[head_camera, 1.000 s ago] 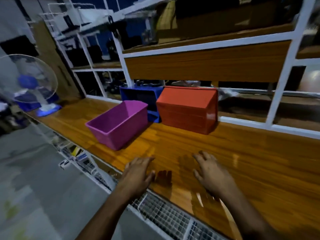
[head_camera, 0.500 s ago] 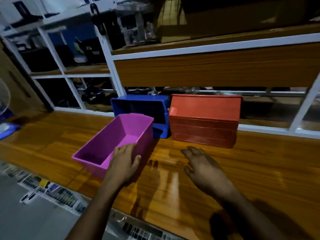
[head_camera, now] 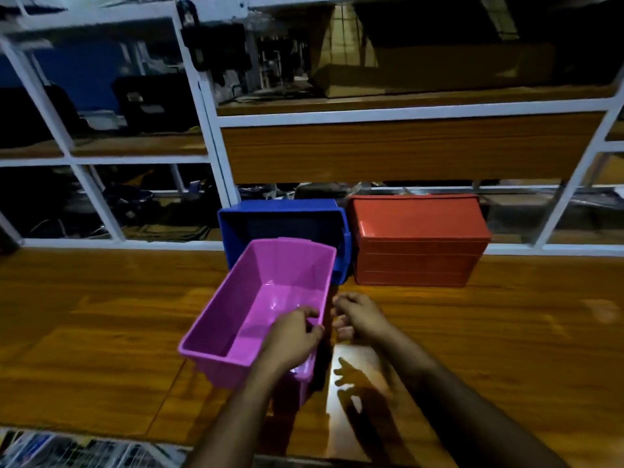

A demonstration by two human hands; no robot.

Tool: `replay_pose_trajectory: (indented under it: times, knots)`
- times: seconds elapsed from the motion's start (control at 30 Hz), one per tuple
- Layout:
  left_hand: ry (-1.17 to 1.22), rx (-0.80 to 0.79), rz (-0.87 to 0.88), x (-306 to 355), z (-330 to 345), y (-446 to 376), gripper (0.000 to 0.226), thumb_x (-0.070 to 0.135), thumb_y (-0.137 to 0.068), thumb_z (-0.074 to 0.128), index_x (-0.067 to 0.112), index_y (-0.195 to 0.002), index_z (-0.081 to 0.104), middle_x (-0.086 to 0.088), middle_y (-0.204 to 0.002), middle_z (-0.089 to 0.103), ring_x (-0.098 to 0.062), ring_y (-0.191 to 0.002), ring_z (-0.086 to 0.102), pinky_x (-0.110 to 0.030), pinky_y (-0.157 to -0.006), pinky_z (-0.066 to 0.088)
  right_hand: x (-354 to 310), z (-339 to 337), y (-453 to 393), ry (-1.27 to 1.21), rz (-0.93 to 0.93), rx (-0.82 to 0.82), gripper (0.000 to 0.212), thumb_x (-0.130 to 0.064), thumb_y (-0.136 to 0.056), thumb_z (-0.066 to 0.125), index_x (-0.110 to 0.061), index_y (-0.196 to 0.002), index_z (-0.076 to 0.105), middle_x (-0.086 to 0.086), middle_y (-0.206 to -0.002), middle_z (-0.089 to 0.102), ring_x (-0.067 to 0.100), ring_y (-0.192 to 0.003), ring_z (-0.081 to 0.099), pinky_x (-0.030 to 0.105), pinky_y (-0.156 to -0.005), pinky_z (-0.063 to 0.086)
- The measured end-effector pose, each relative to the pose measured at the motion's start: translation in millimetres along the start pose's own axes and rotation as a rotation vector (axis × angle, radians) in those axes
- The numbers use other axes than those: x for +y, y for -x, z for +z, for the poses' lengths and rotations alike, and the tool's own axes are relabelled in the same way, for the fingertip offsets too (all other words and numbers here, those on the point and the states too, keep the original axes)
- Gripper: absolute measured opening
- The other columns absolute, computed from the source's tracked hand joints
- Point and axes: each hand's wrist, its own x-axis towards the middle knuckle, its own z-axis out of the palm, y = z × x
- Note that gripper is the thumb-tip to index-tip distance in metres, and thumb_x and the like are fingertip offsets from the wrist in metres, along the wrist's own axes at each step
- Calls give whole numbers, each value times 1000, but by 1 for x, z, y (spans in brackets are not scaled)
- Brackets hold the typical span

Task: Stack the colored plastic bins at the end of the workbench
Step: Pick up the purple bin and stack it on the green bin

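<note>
A purple bin [head_camera: 236, 319] stands upright on the wooden workbench [head_camera: 506, 349], its open top towards me. My left hand [head_camera: 292, 337] grips the bin's right rim, fingers inside and thumb over the edge. My right hand [head_camera: 358, 315] hovers just right of that wall with loosely curled fingers, holding nothing; whether it touches the bin I cannot tell. Behind the purple bin, a blue bin [head_camera: 287, 221] lies on its side, opening facing me. A red bin [head_camera: 418, 244] sits turned over beside it on the right.
A white metal shelf frame [head_camera: 209, 130] with wooden boards rises along the back of the bench, holding dark boxes and clutter. The bench's front edge runs along the bottom, with a wire rack [head_camera: 67, 450] below it at the left.
The view has swung right and moved closer. My left hand went from resting over the purple bin's near corner to gripping its right rim. My right hand moved left up to the bin's right wall.
</note>
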Motion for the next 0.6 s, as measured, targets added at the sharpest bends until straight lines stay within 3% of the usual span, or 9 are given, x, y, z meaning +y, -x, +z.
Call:
replay_pose_trajectory:
  times: [0.1,0.2,0.27,0.33,0.4,0.47,0.6]
  knots:
    - [93,-81,47,10,3,4,40,27,-81,60,24,-121,60,1,-79,72,-18,-67,66,-34,-68,57,-2,5,-8,16,14,101,18,-14,-94,52,-15,-76,55,4,-55,48,10,-36,45,20,-41,39]
    - [262,-198,76,19,6,10,36,21,-82,59,25,-118,60,-3,-81,71,-25,-73,69,-41,-65,57,-1,-11,-5,103,-39,151,13,-7,-92,53,-10,-80,59,9,-53,52,14,-34,46,24,-41,37]
    - [312,-184,120,18,2,12,35,16,-85,60,18,-120,61,-4,-86,71,-12,-73,69,-30,-64,54,1,-24,0,111,-52,140,10,-4,-92,53,-8,-86,61,6,-53,54,14,-36,47,24,-40,39]
    - [247,-45,171,14,-8,13,33,14,-87,63,16,-120,62,4,-90,69,3,-73,65,-19,-71,52,5,-38,6,160,-72,156,13,-3,-91,53,-9,-85,62,0,-48,53,9,-34,45,20,-37,36]
    - [109,163,190,1,-18,10,37,18,-85,66,18,-122,62,5,-103,68,-6,-93,64,-27,-89,51,12,-53,13,245,-94,197,12,-7,-90,54,-9,-86,65,-4,-49,53,6,-35,45,20,-38,34]
    - [-33,294,145,-16,-26,4,42,22,-83,68,17,-124,61,0,-114,67,-20,-107,59,-35,-96,46,18,-66,20,266,-118,197,15,-5,-90,53,-2,-93,68,-1,-56,57,5,-38,46,19,-38,35]
    - [-7,235,14,-30,-22,-1,47,20,-79,73,8,-123,61,-14,-117,64,-30,-103,62,-41,-93,49,25,-91,42,202,-122,197,16,-3,-93,51,2,-97,66,-7,-52,56,1,-38,45,17,-37,35]
